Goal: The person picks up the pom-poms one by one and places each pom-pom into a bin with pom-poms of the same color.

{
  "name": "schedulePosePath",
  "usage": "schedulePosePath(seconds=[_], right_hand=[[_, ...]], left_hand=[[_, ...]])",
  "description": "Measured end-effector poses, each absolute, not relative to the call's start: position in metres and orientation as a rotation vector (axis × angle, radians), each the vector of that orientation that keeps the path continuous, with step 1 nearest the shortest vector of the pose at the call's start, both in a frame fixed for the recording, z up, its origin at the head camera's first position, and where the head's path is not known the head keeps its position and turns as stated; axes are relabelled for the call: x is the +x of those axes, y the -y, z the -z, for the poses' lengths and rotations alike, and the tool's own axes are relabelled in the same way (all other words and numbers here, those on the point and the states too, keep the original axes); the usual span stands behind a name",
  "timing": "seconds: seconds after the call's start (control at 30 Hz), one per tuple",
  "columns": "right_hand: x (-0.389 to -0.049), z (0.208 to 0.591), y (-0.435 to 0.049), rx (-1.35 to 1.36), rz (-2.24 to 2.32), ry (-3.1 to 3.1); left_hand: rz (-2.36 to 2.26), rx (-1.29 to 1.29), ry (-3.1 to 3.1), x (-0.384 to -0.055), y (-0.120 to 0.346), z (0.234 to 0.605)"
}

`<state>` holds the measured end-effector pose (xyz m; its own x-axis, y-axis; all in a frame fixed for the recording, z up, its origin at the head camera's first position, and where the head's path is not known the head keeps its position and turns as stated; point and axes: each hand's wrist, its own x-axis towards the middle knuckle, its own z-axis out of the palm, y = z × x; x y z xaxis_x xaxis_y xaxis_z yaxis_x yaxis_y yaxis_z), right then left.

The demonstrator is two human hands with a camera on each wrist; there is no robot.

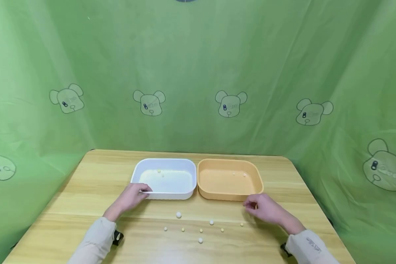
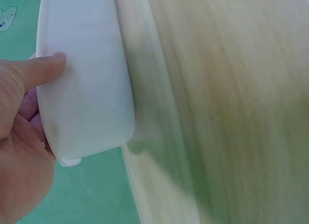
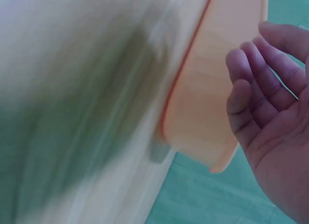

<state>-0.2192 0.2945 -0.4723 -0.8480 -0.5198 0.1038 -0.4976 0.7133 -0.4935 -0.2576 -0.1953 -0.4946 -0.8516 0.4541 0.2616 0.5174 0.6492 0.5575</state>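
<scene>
My left hand [image 1: 131, 198] grips the near wall of a white plastic bin [image 1: 173, 196] by its left front corner. In the left wrist view the thumb [image 2: 48, 69] lies on the outside of that wall, with the other fingers behind it. Beside the white bin stands an orange bin [image 1: 221, 195]. Close to its right front corner is my right hand [image 1: 263, 208], fingers loosely bent and holding nothing. The right wrist view has its fingertips [image 3: 238, 62] overlapping the orange wall. A yellow ball [image 1: 159, 170] and a white one [image 1: 162, 175] lie in the white bin; two small pale balls [image 1: 244, 175] lie in the orange one.
On the wooden table [image 1: 145, 249] in front of the bins are scattered white balls [image 1: 178, 215] and smaller yellow balls [image 1: 201, 230], several of each. A green curtain [image 1: 191, 132] with mouse-face drawings hangs behind and along both sides of the table.
</scene>
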Motion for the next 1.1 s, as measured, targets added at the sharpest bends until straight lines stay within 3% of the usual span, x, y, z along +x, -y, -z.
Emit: schedulePosePath(seconds=[1.1], right_hand=[[-0.216,0.491,-0.302,-0.884,0.855,-2.448]], left_hand=[[1.037,-0.72,2.773,-0.257,0.192,0.496]])
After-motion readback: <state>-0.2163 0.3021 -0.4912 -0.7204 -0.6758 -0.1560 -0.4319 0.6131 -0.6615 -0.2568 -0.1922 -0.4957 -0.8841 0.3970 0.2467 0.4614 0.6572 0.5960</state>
